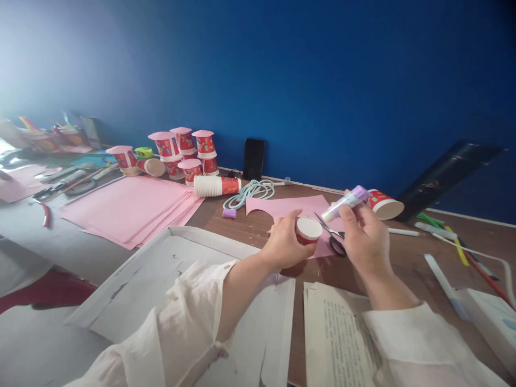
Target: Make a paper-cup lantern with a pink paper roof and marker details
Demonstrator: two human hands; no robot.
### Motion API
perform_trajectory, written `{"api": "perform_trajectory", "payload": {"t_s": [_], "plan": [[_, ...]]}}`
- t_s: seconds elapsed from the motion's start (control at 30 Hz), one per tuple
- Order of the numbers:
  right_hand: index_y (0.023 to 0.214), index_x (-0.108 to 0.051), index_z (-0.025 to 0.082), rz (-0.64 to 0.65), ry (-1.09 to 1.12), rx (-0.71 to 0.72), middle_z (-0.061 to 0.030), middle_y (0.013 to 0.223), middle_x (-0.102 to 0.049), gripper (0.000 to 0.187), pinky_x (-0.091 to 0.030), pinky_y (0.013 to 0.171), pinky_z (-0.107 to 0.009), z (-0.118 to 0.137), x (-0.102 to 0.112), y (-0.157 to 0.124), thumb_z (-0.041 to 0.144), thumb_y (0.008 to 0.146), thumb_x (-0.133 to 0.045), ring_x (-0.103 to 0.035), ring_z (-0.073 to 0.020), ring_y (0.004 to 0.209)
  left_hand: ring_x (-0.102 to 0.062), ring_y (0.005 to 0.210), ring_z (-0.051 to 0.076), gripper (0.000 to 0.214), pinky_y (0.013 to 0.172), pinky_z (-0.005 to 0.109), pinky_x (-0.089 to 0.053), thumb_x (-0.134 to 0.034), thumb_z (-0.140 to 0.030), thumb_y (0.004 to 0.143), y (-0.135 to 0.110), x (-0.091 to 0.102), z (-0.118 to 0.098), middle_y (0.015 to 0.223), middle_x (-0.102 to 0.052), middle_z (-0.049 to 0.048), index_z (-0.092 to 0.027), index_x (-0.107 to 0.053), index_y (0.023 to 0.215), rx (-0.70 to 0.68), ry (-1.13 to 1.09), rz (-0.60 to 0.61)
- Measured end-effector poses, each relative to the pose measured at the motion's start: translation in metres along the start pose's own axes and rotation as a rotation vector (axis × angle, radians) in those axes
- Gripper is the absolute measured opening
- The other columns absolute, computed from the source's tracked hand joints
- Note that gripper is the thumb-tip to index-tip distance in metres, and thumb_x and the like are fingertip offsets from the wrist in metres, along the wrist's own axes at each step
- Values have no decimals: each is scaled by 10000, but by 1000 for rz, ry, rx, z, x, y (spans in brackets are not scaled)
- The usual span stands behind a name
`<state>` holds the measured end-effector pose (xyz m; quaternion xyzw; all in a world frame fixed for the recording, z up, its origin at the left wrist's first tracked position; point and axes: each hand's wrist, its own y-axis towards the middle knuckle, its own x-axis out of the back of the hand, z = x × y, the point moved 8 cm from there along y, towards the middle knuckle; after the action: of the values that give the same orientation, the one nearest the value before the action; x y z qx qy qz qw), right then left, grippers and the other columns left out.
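Observation:
My left hand (284,242) is wrapped round a small red paper cup (308,230), held with its white bottom facing me. My right hand (365,236) pinches a glue tube (345,202) with a purple end, its pale tip pointing down-left toward the cup. Both hands hover above a cut pink paper sheet (290,206) on the brown table. Black-handled scissors (332,236) lie on that sheet, just between and below my hands.
A stack of pink paper (129,207) lies at the left. Behind it stand several red cups with pink lids (183,148) and a lying stack of cups (215,186). A phone (253,158), a pale cord (250,192), another cup (382,204), pens (451,236) and printed pages (338,333) surround me.

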<state>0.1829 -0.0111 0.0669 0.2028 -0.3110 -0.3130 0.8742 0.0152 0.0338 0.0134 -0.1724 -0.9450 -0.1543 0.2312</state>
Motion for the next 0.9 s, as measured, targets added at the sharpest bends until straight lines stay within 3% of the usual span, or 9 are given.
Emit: {"api": "perform_trajectory", "payload": {"t_s": [0.1, 0.2, 0.33, 0.53, 0.7, 0.9], "plan": [[1139, -660, 228, 25, 42, 39, -78, 1023, -720, 397, -477, 877, -387, 8, -3, -3, 502, 885, -524, -659, -249, 965, -445, 1235, 327, 883, 1018, 481, -373, -785, -454, 611, -1, 1, 1, 1281, -515, 143, -215, -385, 1361, 41, -21, -7], [1138, -661, 212, 66, 7, 54, -94, 1051, -713, 416, -489, 848, -385, 12, -8, -4, 507, 880, -519, -659, -261, 971, -485, 1177, 297, 827, 1003, 447, -394, -827, -504, 547, 1, 3, 0, 1238, -516, 126, -199, -466, 1225, 40, -4, -78], [1103, -664, 205, 86, -74, 34, -94, 1017, -715, 400, -490, 800, -357, 7, -10, -2, 497, 881, -502, -665, -258, 930, -518, 1106, 270, 665, 964, 429, -416, -815, -484, 578, 4, 3, 0, 1135, -550, 91, -205, -494, 1090, 37, 51, -131], [993, -680, 198, 90, -187, -19, -92, 919, -717, 358, -476, 759, -359, -10, -7, 0, 487, 867, -510, -661, -263, 857, -533, 1091, 278, 520, 954, 449, -416, -752, -404, 652, 4, 4, -3, 1101, -601, 70, -221, -525, 1083, -26, 69, -93], [1071, -675, 237, 23, -28, -51, -75, 998, -724, 381, -486, 822, -360, -7, 2, -1, 517, 891, -490, -666, -246, 928, -461, 1227, 309, 757, 1009, 466, -390, -760, -438, 647, -1, 3, -5, 1275, -546, 112, -229, -436, 1299, 0, -8, -31], [1194, -638, 241, 61, 28, -13, -82, 1110, -699, 421, -486, 867, -365, 4, -5, -6, 504, 890, -511, -652, -241, 997, -519, 1115, 277, 695, 979, 442, -413, -822, -497, 568, 0, 8, -7, 1146, -564, 110, -187, -506, 1103, 5, 32, -134]]}}
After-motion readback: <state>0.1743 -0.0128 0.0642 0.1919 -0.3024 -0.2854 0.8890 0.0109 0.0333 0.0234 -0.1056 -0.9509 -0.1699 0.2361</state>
